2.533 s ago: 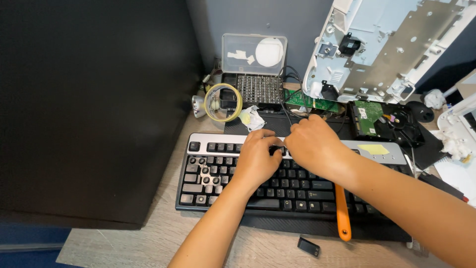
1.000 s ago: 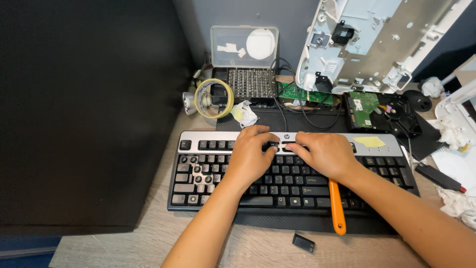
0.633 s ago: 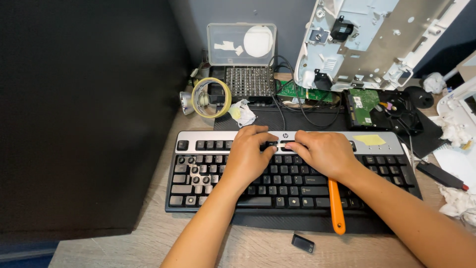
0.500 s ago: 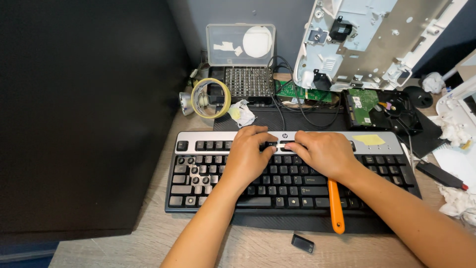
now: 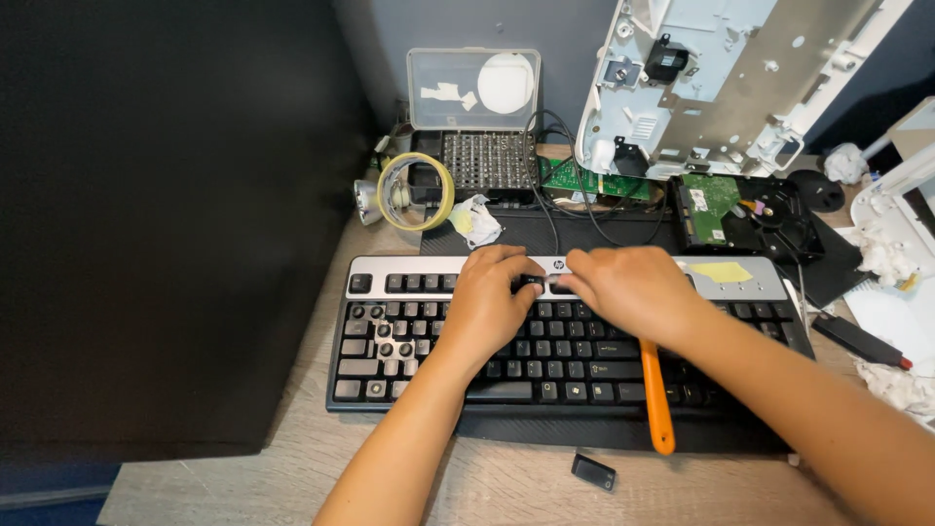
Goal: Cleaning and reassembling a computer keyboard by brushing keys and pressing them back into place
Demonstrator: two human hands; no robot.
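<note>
A black keyboard point(image 5: 409, 341) with a silver top strip lies on a dark mat, and several keycaps are gone at its left end point(image 5: 385, 336). My left hand point(image 5: 492, 307) rests on the upper key rows, its fingertips pinching a black keycap point(image 5: 531, 283) in the top row. My right hand point(image 5: 633, 292) faces it from the right and grips a thin metal tool point(image 5: 551, 281) whose tip touches that keycap. An orange pry tool point(image 5: 657, 399) lies across the keys under my right forearm. One loose black keycap point(image 5: 593, 471) sits on the desk in front.
Behind the keyboard are a yellow tape roll point(image 5: 416, 191), a bit case with a clear lid point(image 5: 474, 93), crumpled tissue point(image 5: 474, 219), a green circuit board point(image 5: 716, 205) and a white device chassis point(image 5: 721, 78). A large black panel point(image 5: 166, 224) fills the left. A black pen point(image 5: 862, 341) lies right.
Both hands stay on the same top-row key, with my right hand settling slightly lower. The view shifts a little. Nothing else on the desk has moved.
</note>
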